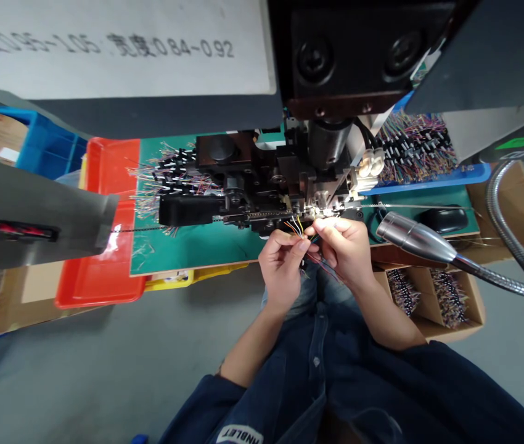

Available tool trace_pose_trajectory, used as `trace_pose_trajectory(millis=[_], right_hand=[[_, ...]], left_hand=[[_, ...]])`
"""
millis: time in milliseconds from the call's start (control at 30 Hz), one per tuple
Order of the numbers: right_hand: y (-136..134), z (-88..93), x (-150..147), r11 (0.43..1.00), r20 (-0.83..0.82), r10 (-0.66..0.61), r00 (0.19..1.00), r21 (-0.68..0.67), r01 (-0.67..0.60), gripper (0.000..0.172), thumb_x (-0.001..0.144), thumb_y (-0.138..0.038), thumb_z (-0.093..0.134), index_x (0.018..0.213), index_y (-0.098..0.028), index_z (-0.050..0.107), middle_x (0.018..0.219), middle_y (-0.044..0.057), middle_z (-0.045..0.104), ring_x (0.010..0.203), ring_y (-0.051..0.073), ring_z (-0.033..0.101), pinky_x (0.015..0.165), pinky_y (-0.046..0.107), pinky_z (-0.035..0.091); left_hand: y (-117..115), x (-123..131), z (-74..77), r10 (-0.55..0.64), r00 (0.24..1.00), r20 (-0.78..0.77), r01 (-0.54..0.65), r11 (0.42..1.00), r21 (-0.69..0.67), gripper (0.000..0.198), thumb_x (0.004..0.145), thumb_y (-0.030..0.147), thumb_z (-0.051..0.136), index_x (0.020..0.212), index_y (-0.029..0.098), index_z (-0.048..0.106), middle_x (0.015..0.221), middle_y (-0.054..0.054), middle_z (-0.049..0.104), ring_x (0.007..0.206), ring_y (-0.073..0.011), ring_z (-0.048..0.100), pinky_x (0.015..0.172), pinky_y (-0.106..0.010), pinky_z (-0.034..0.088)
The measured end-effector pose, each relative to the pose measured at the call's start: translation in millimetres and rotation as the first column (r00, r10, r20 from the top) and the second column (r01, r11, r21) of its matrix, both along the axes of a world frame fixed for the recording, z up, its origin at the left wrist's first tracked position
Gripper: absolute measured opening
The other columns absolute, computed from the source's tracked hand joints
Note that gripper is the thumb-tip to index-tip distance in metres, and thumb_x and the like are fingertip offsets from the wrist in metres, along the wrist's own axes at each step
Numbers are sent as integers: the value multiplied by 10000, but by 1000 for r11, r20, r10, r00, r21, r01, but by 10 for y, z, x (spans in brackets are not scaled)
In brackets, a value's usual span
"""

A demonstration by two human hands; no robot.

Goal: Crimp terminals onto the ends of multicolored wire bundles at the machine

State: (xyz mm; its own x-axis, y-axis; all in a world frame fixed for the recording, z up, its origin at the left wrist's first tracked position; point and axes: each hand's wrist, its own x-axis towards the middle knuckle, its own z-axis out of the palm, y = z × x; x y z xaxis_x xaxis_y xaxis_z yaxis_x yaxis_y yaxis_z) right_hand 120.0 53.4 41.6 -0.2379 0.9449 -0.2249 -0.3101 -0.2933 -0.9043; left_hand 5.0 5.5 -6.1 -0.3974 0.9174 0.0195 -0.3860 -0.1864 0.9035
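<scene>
My left hand (283, 266) and my right hand (338, 248) meet just below the jaws of a black wire crimping machine (262, 179). Both pinch a thin bundle of orange, yellow and blue wires (295, 227) between fingers and thumb. The wire tips reach the machine's metal crimping head (320, 209), and my fingers hide part of the bundle. A strip of terminals (188, 227) runs in from the left along the front of the machine. More wire ends trail down below my hands.
Finished wire bundles (169, 179) lie behind the machine on a green mat (192, 246), and more lie in a blue tray (414, 148). A red tray (105, 216), a chrome gooseneck lamp (414, 237), a black computer mouse (444, 219) and a divided cardboard box (428, 302) surround the bench.
</scene>
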Motion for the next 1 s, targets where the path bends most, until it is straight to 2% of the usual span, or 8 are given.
trace_pose_trajectory(millis=[233, 400, 533, 667, 733, 900, 1000], right_hand=[[-1, -2, -6, 1000, 6, -19, 1000, 22, 19, 329, 952, -505, 843, 825, -203, 868, 394, -73, 515, 343, 79, 379, 421, 242, 443], [-18, 17, 40, 995, 112, 2, 994, 101, -13, 261, 952, -478, 855, 948, -222, 906, 474, -52, 583, 377, 89, 411, 400, 244, 406], [-48, 29, 79, 979, 215, 29, 976, 191, -71, 216, 950, -425, 870, 1005, -220, 912, 516, -43, 609, 417, 97, 454, 416, 243, 400], [-63, 38, 87, 947, 304, -63, 951, 320, -39, 231, 982, -393, 814, 889, -199, 896, 506, -29, 617, 448, 117, 525, 460, 262, 486], [-69, 35, 91, 933, 325, -96, 941, 360, -29, 224, 981, -381, 808, 894, -197, 900, 522, -21, 634, 469, 121, 551, 472, 261, 498], [-69, 22, 109, 943, 309, -58, 949, 330, -49, 260, 980, -420, 815, 1080, -205, 921, 519, -31, 629, 431, 114, 530, 405, 236, 430], [-54, 39, 111, 954, 292, -30, 956, 294, -60, 259, 984, -447, 815, 1024, -213, 918, 511, -32, 622, 414, 113, 509, 389, 241, 432]], left_hand=[[8, -2, 24, 13, 1000, -1, -13, 1000, -1, 260, 939, 353, 921, 897, 212, 707, 840, 35, 719, 628, -90, 739, 564, -180, 614], [-6, -24, 27, -54, 998, 16, 54, 999, 10, 178, 975, 318, 886, 928, 219, 747, 830, 15, 774, 648, -102, 740, 623, -208, 625], [-5, -46, 50, -24, 999, -30, 24, 1000, 5, 219, 923, 330, 937, 881, 201, 766, 834, 2, 780, 675, -109, 721, 669, -229, 619], [-8, -66, 60, -31, 998, -49, 31, 999, 12, 246, 932, 337, 927, 859, 199, 737, 797, 12, 763, 665, -118, 709, 657, -238, 606], [-14, -71, 55, -50, 998, -50, 52, 998, 38, 204, 964, 303, 895, 876, 205, 739, 799, 15, 763, 671, -115, 715, 661, -233, 608], [-38, -75, 8, -94, 995, -45, 95, 995, 28, 117, 984, 279, 871, 941, 232, 773, 894, 8, 801, 734, -130, 765, 685, -243, 648], [-50, -71, -29, -133, 991, -11, 133, 991, -2, 169, 979, 333, 877, 941, 233, 746, 863, 14, 788, 675, -142, 757, 657, -279, 665]])
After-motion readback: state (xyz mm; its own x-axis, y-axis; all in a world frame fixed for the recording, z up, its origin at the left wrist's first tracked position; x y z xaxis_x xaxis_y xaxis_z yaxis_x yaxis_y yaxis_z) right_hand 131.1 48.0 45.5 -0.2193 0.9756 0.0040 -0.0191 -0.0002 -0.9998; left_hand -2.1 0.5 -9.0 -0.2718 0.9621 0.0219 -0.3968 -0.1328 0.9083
